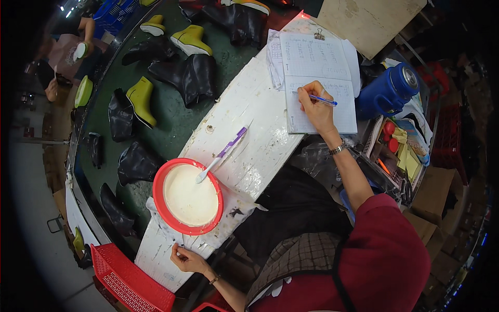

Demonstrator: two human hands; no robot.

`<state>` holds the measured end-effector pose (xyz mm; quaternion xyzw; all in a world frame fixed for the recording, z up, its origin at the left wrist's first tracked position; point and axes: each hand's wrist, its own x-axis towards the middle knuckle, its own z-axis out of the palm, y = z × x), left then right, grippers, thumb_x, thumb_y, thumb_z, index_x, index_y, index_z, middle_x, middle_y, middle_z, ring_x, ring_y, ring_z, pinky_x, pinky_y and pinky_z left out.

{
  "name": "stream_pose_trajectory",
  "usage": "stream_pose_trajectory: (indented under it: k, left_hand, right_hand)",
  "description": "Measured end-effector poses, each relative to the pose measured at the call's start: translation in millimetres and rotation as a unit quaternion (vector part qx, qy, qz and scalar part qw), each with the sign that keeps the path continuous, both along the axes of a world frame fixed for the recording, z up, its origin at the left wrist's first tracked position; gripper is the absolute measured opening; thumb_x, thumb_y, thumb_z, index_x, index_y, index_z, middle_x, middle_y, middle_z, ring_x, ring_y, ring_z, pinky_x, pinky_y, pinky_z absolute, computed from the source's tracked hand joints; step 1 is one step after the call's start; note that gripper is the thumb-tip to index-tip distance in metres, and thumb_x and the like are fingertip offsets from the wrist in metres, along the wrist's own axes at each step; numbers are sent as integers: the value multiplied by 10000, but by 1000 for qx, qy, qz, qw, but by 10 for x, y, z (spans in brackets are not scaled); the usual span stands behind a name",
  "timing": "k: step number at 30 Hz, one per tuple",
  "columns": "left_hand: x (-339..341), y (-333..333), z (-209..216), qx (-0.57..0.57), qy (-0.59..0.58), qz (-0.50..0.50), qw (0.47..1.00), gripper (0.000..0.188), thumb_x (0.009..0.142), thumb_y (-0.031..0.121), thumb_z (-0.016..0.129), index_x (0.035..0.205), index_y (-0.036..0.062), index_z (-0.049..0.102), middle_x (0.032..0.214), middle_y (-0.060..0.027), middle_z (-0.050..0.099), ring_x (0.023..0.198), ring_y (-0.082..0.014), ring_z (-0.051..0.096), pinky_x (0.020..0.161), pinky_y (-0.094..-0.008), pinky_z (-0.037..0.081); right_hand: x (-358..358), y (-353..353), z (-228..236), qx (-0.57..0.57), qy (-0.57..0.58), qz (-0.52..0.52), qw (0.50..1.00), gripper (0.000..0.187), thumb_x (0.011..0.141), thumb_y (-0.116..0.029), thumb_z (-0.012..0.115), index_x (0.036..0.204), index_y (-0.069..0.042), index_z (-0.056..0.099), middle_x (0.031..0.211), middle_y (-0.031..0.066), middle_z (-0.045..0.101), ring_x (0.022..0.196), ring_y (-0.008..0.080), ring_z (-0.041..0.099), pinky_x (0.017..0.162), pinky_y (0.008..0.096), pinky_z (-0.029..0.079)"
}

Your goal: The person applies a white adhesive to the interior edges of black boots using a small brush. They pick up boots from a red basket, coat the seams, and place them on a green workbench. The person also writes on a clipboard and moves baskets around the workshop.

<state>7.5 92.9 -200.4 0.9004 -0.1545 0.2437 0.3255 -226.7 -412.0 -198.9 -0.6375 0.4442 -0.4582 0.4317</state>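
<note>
My right hand [316,106] grips a blue pen [325,100] over the written page of an open notebook [319,67], which a binder clip [319,34] holds at the top. Curled at the near edge of the white board [244,156] is my left hand [189,260]; whatever its fingers may pinch is too small to make out. Just beyond it stands a red-rimmed bowl [188,229] of cream-coloured liquid [188,200]. A purple-and-white toothbrush [232,144] rests across the bowl's rim, its head end over the liquid.
Black boots [195,80] and yellow shoe lasts [140,101] lie on the green conveyor [179,125]. A blue jug [387,91] stands right of the notebook, near a basket of odds and ends [397,151]. Red crates [130,278] sit lower left. Another person's hand [86,31] holds a last.
</note>
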Motion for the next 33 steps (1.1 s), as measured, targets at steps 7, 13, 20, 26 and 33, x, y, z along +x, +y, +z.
stream_pose_trajectory:
  k: [7, 13, 20, 26, 33]
  left_hand:
    - [-17, 22, -16, -11, -3, 1, 1000, 136, 982, 31, 630, 1071, -3, 727, 974, -63, 694, 753, -155, 563, 621, -297, 414]
    - [-3, -3, 2, -22, -7, -6, 1000, 135, 973, 20, 628, 1060, -2, 729, 971, -65, 696, 743, -153, 562, 613, -296, 410]
    - [105, 128, -155, -33, -27, -20, 999, 169, 980, 72, 632, 1082, 0, 745, 1026, -83, 737, 738, -173, 613, 625, -299, 453]
    - [93, 119, -81, 15, -3, 8, 1000, 172, 969, 86, 637, 1070, 29, 764, 1034, -91, 746, 783, -216, 662, 682, -342, 510]
    - [61, 153, -139, -59, -8, -34, 998, 172, 940, 49, 648, 1071, 55, 760, 1041, -89, 731, 803, -204, 652, 679, -323, 494]
  right_hand:
    - [-15, -19, -80, -28, 9, -5, 1000, 179, 961, -130, 698, 863, -16, 601, 661, 26, 631, 537, 51, 578, 497, 240, 450]
    - [-47, -38, -92, -18, -11, 6, 1000, 186, 961, -131, 695, 853, -22, 591, 651, 19, 614, 546, 46, 557, 496, 237, 445]
    - [-550, 292, 427, -38, -120, -37, 991, 167, 991, -121, 660, 875, -22, 594, 684, 19, 609, 571, 59, 573, 507, 224, 436]
    - [-2185, 760, 901, -101, 290, -217, 927, 215, 893, -225, 687, 979, -48, 601, 710, 156, 646, 624, 312, 655, 583, 422, 508]
    - [-2708, 1116, 590, 49, 565, -110, 816, 458, 707, -357, 867, 953, -18, 681, 904, 230, 720, 877, 426, 699, 755, 520, 535]
